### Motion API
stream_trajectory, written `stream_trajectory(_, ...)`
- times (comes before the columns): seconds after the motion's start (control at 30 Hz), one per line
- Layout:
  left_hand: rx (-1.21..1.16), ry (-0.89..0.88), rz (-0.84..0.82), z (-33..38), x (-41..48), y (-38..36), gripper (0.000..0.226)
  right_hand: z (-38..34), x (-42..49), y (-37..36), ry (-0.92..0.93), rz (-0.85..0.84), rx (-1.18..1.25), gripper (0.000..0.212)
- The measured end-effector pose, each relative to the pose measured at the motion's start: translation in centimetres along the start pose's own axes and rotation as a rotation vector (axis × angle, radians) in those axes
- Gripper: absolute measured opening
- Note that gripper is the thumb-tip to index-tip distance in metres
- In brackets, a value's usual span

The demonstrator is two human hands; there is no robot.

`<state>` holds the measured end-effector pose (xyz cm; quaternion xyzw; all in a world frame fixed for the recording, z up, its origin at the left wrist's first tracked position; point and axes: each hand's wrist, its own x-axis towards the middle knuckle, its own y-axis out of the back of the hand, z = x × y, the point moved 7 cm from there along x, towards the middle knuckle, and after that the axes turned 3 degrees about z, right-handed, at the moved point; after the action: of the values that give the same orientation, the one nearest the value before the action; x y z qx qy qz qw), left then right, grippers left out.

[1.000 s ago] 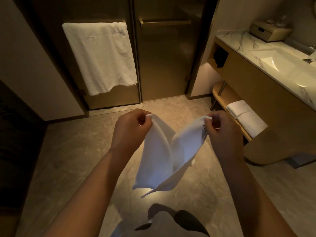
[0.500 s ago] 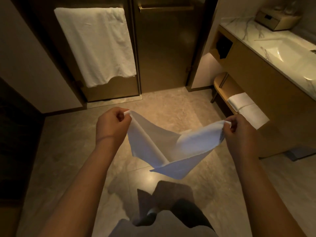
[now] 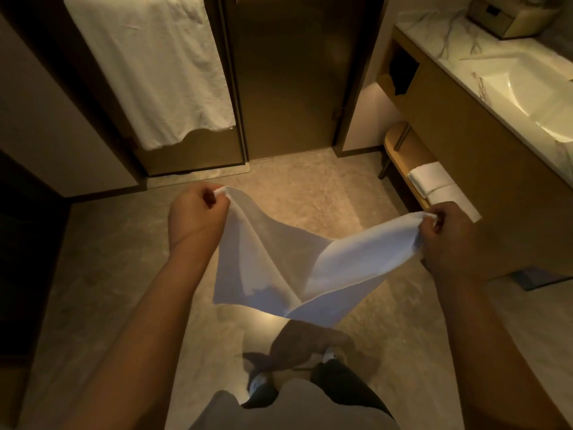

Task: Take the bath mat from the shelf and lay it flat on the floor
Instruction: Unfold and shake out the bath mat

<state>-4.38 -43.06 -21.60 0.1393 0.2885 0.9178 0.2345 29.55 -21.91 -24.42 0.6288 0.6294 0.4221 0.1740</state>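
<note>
A white bath mat point(image 3: 288, 268) hangs in the air in front of me, partly unfolded and sagging in the middle above the stone floor point(image 3: 117, 274). My left hand point(image 3: 195, 218) pinches its upper left corner. My right hand point(image 3: 455, 240) pinches its upper right corner. The mat's lower edge hangs clear of the floor, over my feet. The low wooden shelf point(image 3: 403, 150) under the vanity lies to the right, beyond my right hand.
Two folded white towels point(image 3: 434, 184) lie on the shelf. A large white towel point(image 3: 148, 66) hangs on the glass door at the back left. The vanity with a marble top and sink point(image 3: 533, 85) runs along the right. A dark wall stands at far left.
My hands have moved apart, spreading the mat wider. The fold has opened and the mat hangs broader and flatter than before.
</note>
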Motion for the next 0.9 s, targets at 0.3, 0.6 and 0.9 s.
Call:
stream_trajectory(0.3, 0.012, -0.003, 0.108, 5.2, -0.5, -4.8, 0.017, 5.7, 7.3, 1.1, -0.016, -0.146, -0.063, 0.014)
stream_trajectory(0.6, 0.090, -0.012, 0.119, 8.0, -2.3, -8.8, 0.017, 8.9, 10.4, 0.6, 0.015, -0.143, 0.004, 0.007)
stream_trajectory(0.9, 0.064, -0.053, 0.072, 10.2, -3.2, -12.4, 0.015, 11.2, 11.2, 0.9, -0.060, -0.096, 0.035, 0.008)
